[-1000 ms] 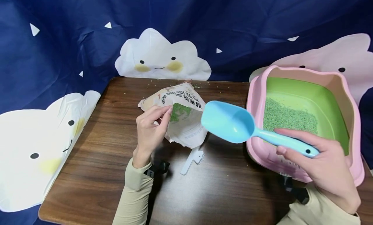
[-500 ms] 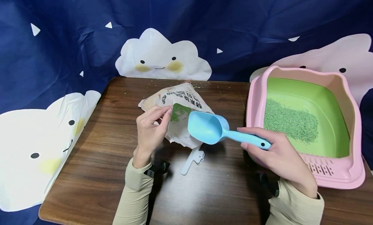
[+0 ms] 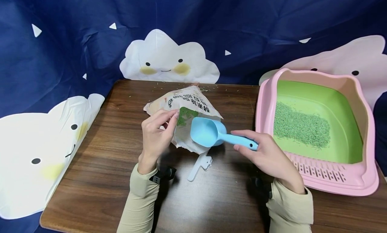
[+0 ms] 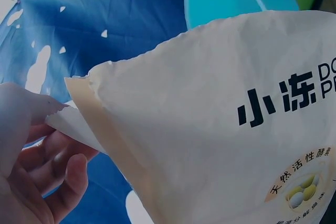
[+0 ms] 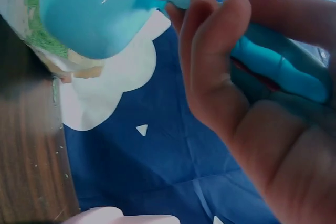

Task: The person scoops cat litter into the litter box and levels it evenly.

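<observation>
My left hand (image 3: 157,134) pinches the torn top edge of a white paper bag (image 4: 184,108) with dark lettering. Green pellets (image 3: 185,114) show inside the bag's mouth. In my right hand (image 3: 269,155) is a blue scoop (image 3: 208,131), gripped by its handle, with the fingers curled round it in the right wrist view. The scoop's bowl looks bare and hangs at the bag's opening, just right of the pellets; whether it touches the bag I cannot tell.
To the right stands a pink litter box (image 3: 370,149) with a green inside and a patch of green pellets (image 3: 302,125). A small white cat-shaped tool (image 3: 199,166) lies before the bag on the wooden table (image 3: 90,169). Loose pellets dot the back edge.
My right hand has carried the scoop leftward from near the litter box to the bag's mouth. The left hand has stayed on the bag's edge.
</observation>
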A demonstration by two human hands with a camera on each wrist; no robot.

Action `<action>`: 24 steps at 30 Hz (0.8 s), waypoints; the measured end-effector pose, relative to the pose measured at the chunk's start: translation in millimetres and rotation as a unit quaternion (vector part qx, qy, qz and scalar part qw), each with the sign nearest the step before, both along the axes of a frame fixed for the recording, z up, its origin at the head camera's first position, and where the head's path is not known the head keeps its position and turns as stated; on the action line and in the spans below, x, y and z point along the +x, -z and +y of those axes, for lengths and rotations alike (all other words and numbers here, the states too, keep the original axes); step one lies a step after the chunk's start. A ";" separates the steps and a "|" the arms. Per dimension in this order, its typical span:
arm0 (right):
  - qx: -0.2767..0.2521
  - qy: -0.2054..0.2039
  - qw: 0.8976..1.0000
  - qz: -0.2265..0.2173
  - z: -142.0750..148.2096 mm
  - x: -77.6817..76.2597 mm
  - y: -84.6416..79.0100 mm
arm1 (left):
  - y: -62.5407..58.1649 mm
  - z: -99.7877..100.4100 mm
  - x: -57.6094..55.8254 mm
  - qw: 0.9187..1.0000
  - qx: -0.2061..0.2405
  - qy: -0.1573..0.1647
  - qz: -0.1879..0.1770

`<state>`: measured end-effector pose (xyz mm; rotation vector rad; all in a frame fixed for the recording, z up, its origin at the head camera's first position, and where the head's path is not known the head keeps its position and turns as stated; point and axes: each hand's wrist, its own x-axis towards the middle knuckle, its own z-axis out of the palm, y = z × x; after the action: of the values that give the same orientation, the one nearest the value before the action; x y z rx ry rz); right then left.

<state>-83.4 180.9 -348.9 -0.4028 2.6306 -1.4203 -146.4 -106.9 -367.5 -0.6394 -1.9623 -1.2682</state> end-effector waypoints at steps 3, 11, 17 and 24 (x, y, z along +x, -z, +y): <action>0.016 -0.008 1.000 -0.005 -2.4 -4.2 5.3 | -0.2 0.0 -0.1 1.000 0.000 -0.001 -0.001; 0.017 -0.025 0.999 -0.044 -8.2 -9.3 13.5 | -0.3 -0.1 0.0 1.000 -0.004 0.000 -0.001; -0.001 -0.034 0.996 -0.082 -11.3 -9.9 14.6 | 0.0 -0.2 -0.3 1.000 -0.004 0.002 0.000; -0.010 -0.031 0.995 -0.091 -18.6 -13.0 18.6 | 0.0 -0.2 -0.7 1.000 -0.005 0.001 0.002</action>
<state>-96.4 162.3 -367.5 -0.3375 2.4411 -1.3948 -147.0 -107.1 -367.5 -0.6486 -1.9671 -1.2586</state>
